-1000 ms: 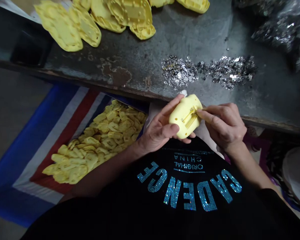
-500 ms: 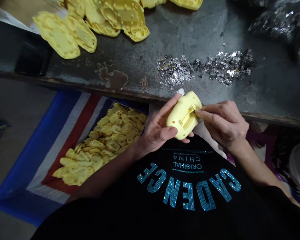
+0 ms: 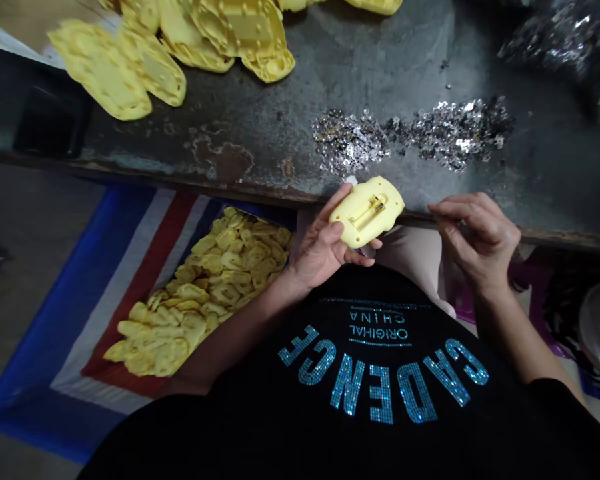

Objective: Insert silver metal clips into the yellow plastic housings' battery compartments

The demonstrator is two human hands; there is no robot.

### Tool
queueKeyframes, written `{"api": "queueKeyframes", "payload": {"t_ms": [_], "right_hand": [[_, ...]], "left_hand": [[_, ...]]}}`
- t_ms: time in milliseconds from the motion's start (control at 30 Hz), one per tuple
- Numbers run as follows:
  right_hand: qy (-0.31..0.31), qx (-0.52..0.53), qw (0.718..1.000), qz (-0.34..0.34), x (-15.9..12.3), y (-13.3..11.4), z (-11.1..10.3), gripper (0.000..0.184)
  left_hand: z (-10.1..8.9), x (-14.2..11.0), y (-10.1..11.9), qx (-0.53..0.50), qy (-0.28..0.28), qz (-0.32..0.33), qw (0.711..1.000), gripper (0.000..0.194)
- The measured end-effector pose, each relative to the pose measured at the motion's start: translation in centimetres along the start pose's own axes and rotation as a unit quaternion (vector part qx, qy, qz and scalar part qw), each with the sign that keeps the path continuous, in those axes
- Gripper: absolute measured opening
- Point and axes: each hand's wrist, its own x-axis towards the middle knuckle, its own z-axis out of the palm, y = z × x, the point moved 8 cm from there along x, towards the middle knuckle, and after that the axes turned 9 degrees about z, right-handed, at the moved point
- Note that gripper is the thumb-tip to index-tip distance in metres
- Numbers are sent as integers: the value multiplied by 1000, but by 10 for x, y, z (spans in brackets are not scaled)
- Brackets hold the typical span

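Note:
My left hand (image 3: 321,252) is closed around a yellow plastic casing (image 3: 380,223), thumb on its near end and fingers beneath. The casing's battery compartment faces up, with small metal contacts visible at both ends of the slot. To the right, apart from the casing, my right hand (image 3: 481,235) is held in a pinch near the table edge. Whether anything sits between its fingertips is too small to make out. Beyond both hands lie two heaps of small shiny metal pieces, a left heap (image 3: 351,141) and a right heap (image 3: 460,137).
Several yellow casings (image 3: 105,70) lie at the back left of the dark, worn table (image 3: 260,127). Plastic bags of metal pieces (image 3: 555,47) are at the back right. Below left, a blue-edged, striped-lined container (image 3: 55,313) holds many yellow parts (image 3: 215,273). A dark flat object (image 3: 50,120) lies at far left.
My right hand has drawn back from the battery compartment to the right, still pinched. My left hand has turned the casing so it lies more level and slightly farther from me.

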Motion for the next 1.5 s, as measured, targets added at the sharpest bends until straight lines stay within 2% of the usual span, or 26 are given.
{"api": "queueKeyframes", "payload": {"t_ms": [133, 267, 367, 433, 533, 633, 700, 867, 1033, 1133, 1233, 1400, 1500], "right_hand": [[-13, 9, 1000, 8, 5, -3, 4, 19], [-28, 31, 999, 21, 11, -4, 10, 13], [-37, 76, 995, 55, 14, 1, 12, 11], [-75, 115, 986, 96, 17, 7, 18, 28], [-184, 188, 953, 149, 18, 10, 34, 63], [-239, 244, 924, 174, 17, 6, 42, 68], [-244, 261, 914, 190, 16, 2, 42, 66], [-239, 286, 896, 240, 11, 1, 38, 65], [-267, 337, 869, 243, 6, 3, 44, 66], [-222, 328, 887, 236, 4, 6, 39, 62], [-178, 304, 908, 229, 2, 6, 32, 60], [-190, 314, 902, 226, 1, 4, 33, 64], [-206, 314, 898, 229, 1, 6, 38, 68]], "left_hand": [[1, -1, 1, -4, -9, -7, 1000, 102], [-1, -2, 2, 10, 20, -9, 1000, 102], [9, -7, 6, 33, -10, 0, 999, 96], [17, -14, 12, 58, -34, 16, 998, 94], [29, -26, 23, 99, -57, 33, 993, 89], [41, -35, 32, 129, -86, 54, 986, 80], [47, -37, 36, 144, -111, 80, 980, 78], [53, -38, 38, 180, -183, 145, 955, 94], [59, -37, 39, 176, -194, 132, 956, 90], [65, -35, 43, 145, -194, 144, 960, 86], [67, -35, 43, 144, -202, 158, 956, 91], [60, -39, 39, 225, -194, 175, 939, 97], [58, -40, 39, 238, -202, 183, 932, 100]]}}
